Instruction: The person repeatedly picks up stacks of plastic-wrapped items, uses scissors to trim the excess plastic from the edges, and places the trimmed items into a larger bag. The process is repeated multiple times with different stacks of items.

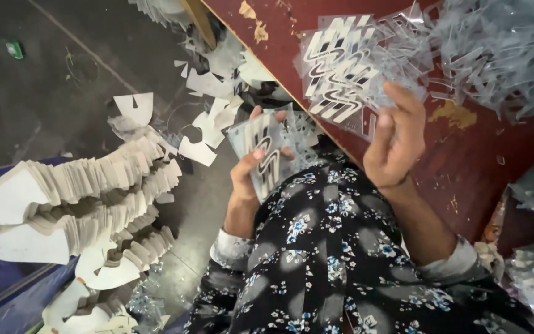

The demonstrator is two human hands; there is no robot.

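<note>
My left hand grips a small stack of clear plastic sheets with black-and-white striped shapes, held over my lap beside the table edge. My right hand is raised above the dark red table, fingers curled at the edge of a pile of the same printed clear sheets; whether it pinches a sheet is unclear. My floral dark dress fills the lower middle.
A heap of clear plastic offcuts lies at the table's far right. Long stacks of white cut-out pieces rest on a blue surface at left. Loose white scraps litter the grey floor.
</note>
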